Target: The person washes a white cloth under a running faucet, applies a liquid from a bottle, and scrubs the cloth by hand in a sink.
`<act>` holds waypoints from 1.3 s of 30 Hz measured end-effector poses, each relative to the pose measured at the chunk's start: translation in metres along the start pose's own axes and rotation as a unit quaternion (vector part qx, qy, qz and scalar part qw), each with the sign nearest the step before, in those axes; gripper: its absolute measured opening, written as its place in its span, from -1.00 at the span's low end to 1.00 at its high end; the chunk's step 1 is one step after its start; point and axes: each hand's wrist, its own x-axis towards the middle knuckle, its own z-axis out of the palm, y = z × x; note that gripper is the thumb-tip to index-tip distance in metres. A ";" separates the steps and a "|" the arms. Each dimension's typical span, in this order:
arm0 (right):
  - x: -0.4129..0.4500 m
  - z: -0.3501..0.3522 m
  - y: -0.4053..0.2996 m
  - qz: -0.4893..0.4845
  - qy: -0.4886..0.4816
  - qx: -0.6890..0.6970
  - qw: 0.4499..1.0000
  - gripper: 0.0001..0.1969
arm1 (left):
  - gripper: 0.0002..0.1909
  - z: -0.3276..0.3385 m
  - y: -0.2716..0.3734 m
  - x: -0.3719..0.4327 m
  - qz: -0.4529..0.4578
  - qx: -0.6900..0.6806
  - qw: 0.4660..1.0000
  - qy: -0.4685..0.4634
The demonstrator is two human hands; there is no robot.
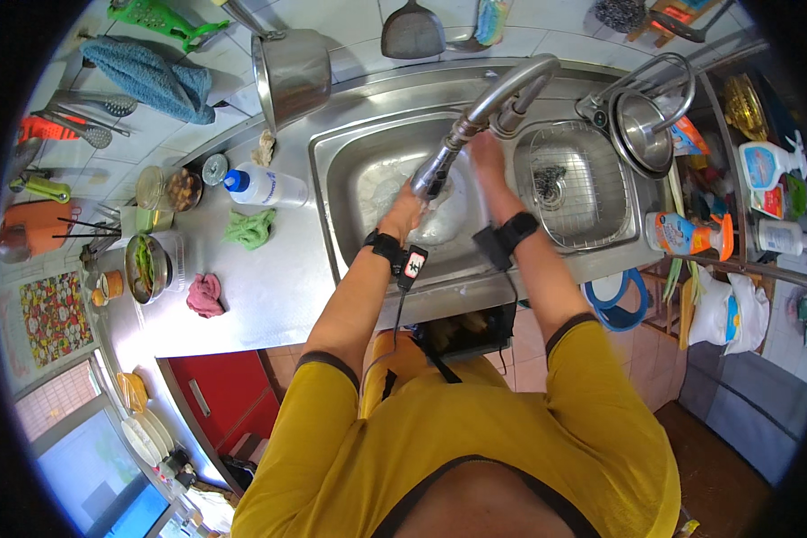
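My left hand (pixel 402 214) is in the larger basin of a stainless steel sink (pixel 350 222), right by the spray head (pixel 432 176) of the faucet. Its fingers are partly covered by that head, so I cannot tell whether they grip it or lie beneath it. Blurred, my right hand (pixel 488 158) is by the basin's right wall, close to the base of the arched faucet (pixel 479 111). Its fingertips are hard to make out, and no held object shows. Whitish, sudsy water (pixel 437 225) lies on the basin floor around the left hand.
A smaller basin with a wire basket (pixel 588 208) holds a dark scourer (pixel 549 183). Steel bowls (pixel 642 131) stand right. On the left counter are a white bottle (pixel 269 185), a green cloth (pixel 250 228) and a pink cloth (pixel 206 294). A saucepan (pixel 299 74) hangs behind.
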 end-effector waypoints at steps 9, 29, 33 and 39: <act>-0.106 0.068 -0.038 0.446 -0.106 0.438 0.773 -0.64 | -0.76 -0.007 0.030 -0.046 0.091 0.277 0.952 0.096; -0.116 0.078 -0.038 0.118 -0.139 0.349 0.919 -0.72 | -0.63 0.036 0.029 -0.074 0.167 0.315 0.905 0.232; -0.123 0.097 -0.068 0.375 -0.034 0.515 0.770 -0.87 | -0.70 0.005 0.047 -0.058 0.242 0.393 0.866 0.194; -0.100 0.056 -0.063 0.182 -0.147 0.345 0.909 -0.80 | -0.69 0.013 0.000 -0.033 0.262 0.325 0.879 0.231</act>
